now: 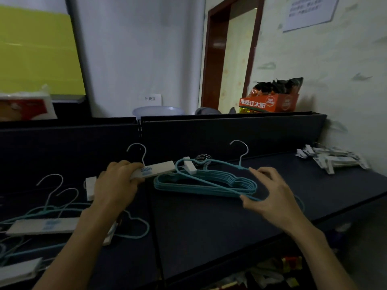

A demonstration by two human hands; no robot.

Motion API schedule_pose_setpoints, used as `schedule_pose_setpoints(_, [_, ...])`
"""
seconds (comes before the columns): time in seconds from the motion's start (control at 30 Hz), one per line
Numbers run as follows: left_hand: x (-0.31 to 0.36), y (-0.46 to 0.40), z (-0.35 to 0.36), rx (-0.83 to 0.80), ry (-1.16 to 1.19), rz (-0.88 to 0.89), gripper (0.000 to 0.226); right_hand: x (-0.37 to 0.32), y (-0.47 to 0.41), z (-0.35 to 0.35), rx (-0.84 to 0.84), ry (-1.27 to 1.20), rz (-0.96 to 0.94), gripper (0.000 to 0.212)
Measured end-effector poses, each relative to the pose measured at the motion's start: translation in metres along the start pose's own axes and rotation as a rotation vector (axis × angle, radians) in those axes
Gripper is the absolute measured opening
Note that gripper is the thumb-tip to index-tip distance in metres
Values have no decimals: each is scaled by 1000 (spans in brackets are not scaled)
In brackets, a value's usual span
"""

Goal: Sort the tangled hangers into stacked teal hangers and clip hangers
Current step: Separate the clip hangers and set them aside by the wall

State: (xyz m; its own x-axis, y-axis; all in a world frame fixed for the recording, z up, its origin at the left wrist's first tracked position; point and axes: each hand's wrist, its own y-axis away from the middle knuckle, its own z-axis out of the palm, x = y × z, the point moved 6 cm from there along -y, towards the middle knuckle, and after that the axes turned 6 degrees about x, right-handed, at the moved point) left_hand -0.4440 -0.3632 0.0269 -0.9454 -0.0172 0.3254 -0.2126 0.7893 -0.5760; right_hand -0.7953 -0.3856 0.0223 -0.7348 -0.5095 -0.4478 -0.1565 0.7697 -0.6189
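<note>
My left hand (117, 185) grips a white clip hanger (161, 167) by its bar, left of its metal hook; its right clip pokes into a teal hanger. My right hand (270, 191) pinches that teal hanger (211, 178) at its right shoulder, holding it above a stack of teal hangers (201, 188) on the dark shelf (209, 231). A tangled pile of teal and clip hangers (48, 222) lies at the lower left. A heap of white clip hangers (333, 159) sits at the far right.
A dark back panel (230, 135) rises behind the shelf. An orange snack box (270, 103) and a pale basin (157, 111) stand beyond it. A tissue pack (27, 105) is at the upper left. Packaged goods (272, 271) lie on a lower shelf.
</note>
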Motion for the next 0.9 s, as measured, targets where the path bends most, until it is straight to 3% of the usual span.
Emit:
schedule_pose_setpoints(0.23, [-7,-22,1,95,22,-40,39,17,-11,34,-98,52,14,81])
schedule_pose_setpoints(0.67, [6,-26,7,121,9,-131,39,28,-56,93,-328,20,-3,86])
schedule_pose_setpoints(0.9, [17,-16,12,149,56,-128,39,28,-62,104,-354,-22,-40,82])
